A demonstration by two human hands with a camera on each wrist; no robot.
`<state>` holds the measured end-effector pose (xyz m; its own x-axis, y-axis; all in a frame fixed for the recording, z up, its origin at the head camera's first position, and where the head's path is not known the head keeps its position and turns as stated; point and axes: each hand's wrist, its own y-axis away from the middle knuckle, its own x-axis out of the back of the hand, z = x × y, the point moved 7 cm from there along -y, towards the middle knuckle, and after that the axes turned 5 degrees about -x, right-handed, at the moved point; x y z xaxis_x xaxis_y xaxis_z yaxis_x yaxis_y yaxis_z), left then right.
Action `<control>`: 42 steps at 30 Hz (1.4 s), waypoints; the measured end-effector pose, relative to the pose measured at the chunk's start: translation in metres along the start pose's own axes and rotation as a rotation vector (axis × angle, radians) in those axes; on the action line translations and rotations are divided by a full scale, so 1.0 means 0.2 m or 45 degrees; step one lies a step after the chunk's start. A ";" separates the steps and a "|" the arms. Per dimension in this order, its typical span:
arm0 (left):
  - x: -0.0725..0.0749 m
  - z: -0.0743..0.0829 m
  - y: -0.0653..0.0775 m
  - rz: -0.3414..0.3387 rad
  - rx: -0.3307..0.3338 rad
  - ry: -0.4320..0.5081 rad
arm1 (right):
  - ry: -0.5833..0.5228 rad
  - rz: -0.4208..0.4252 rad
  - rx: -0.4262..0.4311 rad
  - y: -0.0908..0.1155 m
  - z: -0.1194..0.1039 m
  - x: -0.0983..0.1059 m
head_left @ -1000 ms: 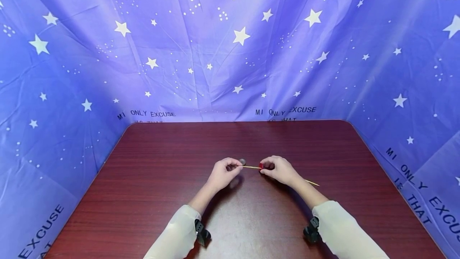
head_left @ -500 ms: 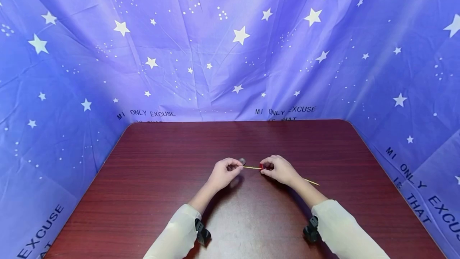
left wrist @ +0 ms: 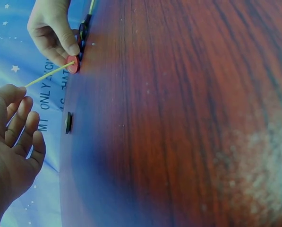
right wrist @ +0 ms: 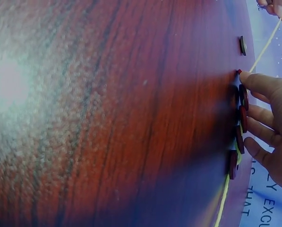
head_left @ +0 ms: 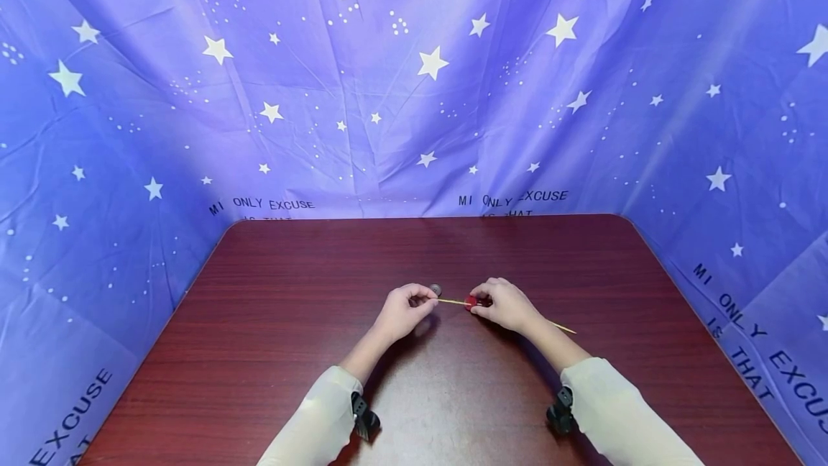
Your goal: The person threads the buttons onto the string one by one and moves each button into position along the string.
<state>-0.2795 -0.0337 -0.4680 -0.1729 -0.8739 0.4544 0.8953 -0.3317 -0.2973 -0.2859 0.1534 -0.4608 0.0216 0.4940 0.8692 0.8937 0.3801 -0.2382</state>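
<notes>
My left hand (head_left: 402, 315) pinches one end of a yellow cord (left wrist: 48, 74) between thumb and index finger, its other fingers loosely curved. The cord runs taut to a round red button (left wrist: 73, 65), passing through its middle. Thumb and fingers of my right hand (head_left: 509, 308) grip this red button, its face turned toward the left hand. Behind it, several dark and reddish buttons (right wrist: 243, 118) sit in a row along the cord, beneath the right hand. The cord's free tail (right wrist: 222, 201) trails out past the right wrist. In the head view the right hand hides most of that row.
A loose dark button (head_left: 436, 290) lies on the brown wood-grain table (head_left: 291, 351), just beyond the left fingertips. Purple star-printed cloth (head_left: 375, 78) hangs behind the table and along both sides. A small black camera is strapped at each wrist.
The red button has turned in my right fingers, from nearly edge-on to showing its face. My left hand and the cord's taut stretch stay almost where they were.
</notes>
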 end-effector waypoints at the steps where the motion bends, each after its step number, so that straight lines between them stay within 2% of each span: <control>1: 0.00 0.00 0.00 0.001 0.001 0.003 | 0.011 -0.010 -0.007 0.00 0.00 0.00; 9: 0.01 0.00 0.00 0.014 -0.010 -0.001 | 0.104 -0.089 -0.075 -0.02 0.02 -0.04; 20: 0.00 -0.02 -0.01 0.002 0.014 0.012 | 0.062 -0.062 -0.057 -0.02 0.01 -0.02; 34: 0.01 0.00 -0.02 0.030 0.017 0.044 | -0.208 0.023 -0.102 -0.07 -0.08 0.03; 42: 0.01 0.00 -0.02 0.069 0.010 0.070 | -0.419 -0.016 -0.142 -0.08 -0.15 0.02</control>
<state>-0.2832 -0.0345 -0.4653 -0.1464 -0.9085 0.3914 0.9071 -0.2811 -0.3133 -0.2871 0.1247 -0.4403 -0.1195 0.7225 0.6810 0.9368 0.3091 -0.1636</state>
